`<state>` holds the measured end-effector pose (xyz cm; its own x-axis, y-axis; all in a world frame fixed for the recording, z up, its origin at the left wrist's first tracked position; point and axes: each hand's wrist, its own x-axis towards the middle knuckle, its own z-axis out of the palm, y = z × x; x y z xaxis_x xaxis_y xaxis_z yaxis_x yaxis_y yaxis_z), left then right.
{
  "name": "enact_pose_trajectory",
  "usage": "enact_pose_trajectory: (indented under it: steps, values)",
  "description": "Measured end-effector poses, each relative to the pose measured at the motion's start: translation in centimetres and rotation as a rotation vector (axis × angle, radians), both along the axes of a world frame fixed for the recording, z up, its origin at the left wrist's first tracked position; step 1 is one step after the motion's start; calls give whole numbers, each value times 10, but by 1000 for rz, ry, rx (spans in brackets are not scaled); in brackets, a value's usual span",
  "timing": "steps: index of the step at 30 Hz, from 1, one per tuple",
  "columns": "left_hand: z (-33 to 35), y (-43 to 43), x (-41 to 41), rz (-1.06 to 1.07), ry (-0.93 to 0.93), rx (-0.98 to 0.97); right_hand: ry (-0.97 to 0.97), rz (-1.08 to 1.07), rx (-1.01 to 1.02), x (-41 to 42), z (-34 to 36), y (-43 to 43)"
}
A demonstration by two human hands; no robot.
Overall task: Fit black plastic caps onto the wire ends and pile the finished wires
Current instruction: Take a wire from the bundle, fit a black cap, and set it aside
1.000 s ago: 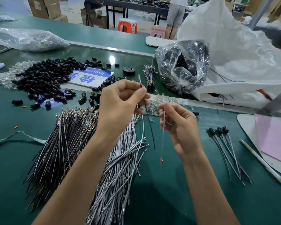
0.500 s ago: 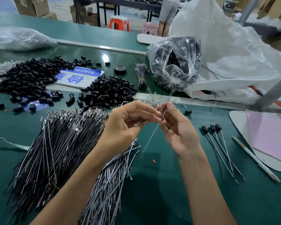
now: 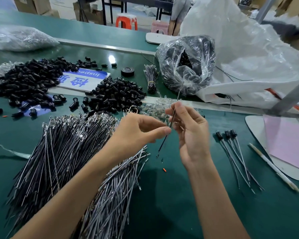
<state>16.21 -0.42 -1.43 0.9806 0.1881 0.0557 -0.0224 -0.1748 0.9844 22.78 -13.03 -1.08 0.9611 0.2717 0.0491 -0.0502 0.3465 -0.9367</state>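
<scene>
a: where's the wire?
b: the wire [image 3: 162, 144] is up off the table [image 3: 179, 213], slanted between both hands, its lower end hanging free.
a: grips?
b: right hand [image 3: 192, 135] has its fingers curled, pinching the wire's upper part. left hand [image 3: 138, 133] presses thumb and forefinger together on the wire just below. can't tell whether a cap sits under those tips.
a: caps?
b: loose caps [image 3: 117, 95] are heaped beyond the hands, with a bigger heap farther left.
a: finished ones?
b: three capped wires [image 3: 235, 152] lie side by side, right of the right hand. black wires [image 3: 59, 152] and grey wires [image 3: 117, 187] lie by the left forearm.
</scene>
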Motion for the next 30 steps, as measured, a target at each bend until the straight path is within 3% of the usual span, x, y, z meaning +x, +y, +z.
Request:
enact_pose_trajectory:
  steps: [6, 14, 30]
  values:
    - [-10, -10, -1, 38, 1, -240, -41, -19, -21, -7, -5, 10]
    - [-14, -8, -6, -64, 105, -244, -96, -155, 23, -3, -4, 5]
    - [-20, -9, -8, -102, 101, -295, -94, -162, -7, -2, -2, 3]
